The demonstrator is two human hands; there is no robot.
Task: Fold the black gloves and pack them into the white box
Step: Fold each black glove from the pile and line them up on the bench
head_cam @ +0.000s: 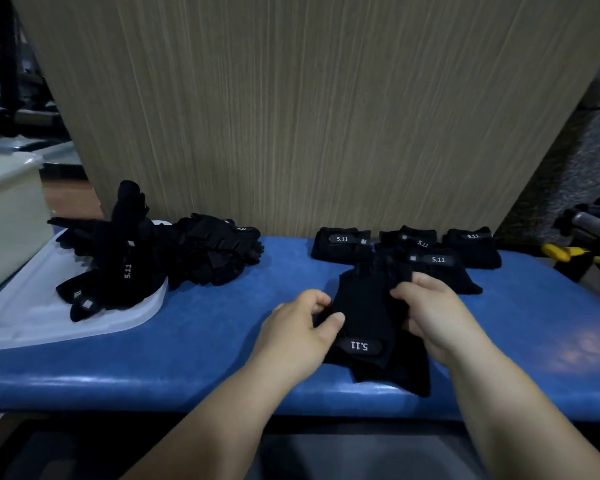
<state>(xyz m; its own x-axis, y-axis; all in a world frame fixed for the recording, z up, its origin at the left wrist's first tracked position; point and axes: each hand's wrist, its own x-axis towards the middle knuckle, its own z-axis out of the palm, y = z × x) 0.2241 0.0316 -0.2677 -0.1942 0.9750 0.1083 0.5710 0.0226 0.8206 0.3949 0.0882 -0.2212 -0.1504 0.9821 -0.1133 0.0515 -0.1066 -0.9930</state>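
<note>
we hold a black glove [368, 306] over the near side of the blue table [187, 341]. our left hand [302, 327] pinches its left edge with thumb and curled fingers. our right hand [430, 313] grips its right edge, fingers curled round the cloth. folded gloves [409, 251] sit just behind it. a heap of loose gloves [160, 258] lies to the left, partly on a white lid [32, 306]. the white box [7, 216] stands at the far left.

Both forearms reaching forward, left hand [303, 322] and right hand [430, 313] curled, pinching
</note>
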